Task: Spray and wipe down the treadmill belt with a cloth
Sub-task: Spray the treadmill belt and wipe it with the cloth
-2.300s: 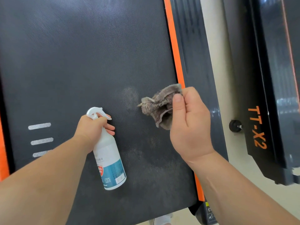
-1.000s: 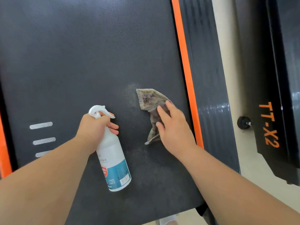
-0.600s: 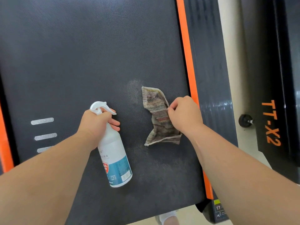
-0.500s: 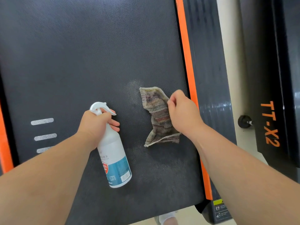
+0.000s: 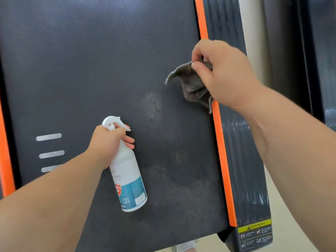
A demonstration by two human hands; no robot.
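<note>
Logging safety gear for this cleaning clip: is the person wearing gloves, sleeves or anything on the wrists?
No. The left hand and right hand are ungloved. The left forearm and right forearm are unsleeved to the frame edge. No watch, bracelet or ring shows.

Dark, textured treadmill belt (image 5: 91, 70) shows pale, mottled damp patches (image 5: 151, 104) toward its right side.

Three white dashes (image 5: 49, 136) (stacked near the left edge) mark the belt. An orange strip (image 5: 221, 151) borders it on the right, beside a ribbed black side rail (image 5: 241, 160) with a yellow warning label (image 5: 254, 229) at its near end. The treadmill stands on a beige floor (image 5: 249, 19).
</note>
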